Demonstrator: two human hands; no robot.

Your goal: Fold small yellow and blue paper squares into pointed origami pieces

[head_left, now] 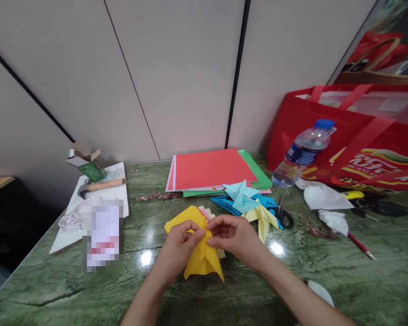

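Observation:
A folded yellow sheet of origami paper is held up between both hands, with a crease running down its middle and its lower edge flaring out. My left hand pinches its left side near the centre line. On the other side of the crease, my right hand grips the paper between thumb and fingers. Behind it lie more yellow paper and some pale sheets, partly covered. To the right sit folded paper shapes, a light blue one and a pale yellow one.
Scissors lie beside the folded shapes. Coloured paper sheets are stacked at the back. A water bottle stands before a red bag. Leftward are a hammer, beads and a green box; a brush lies right.

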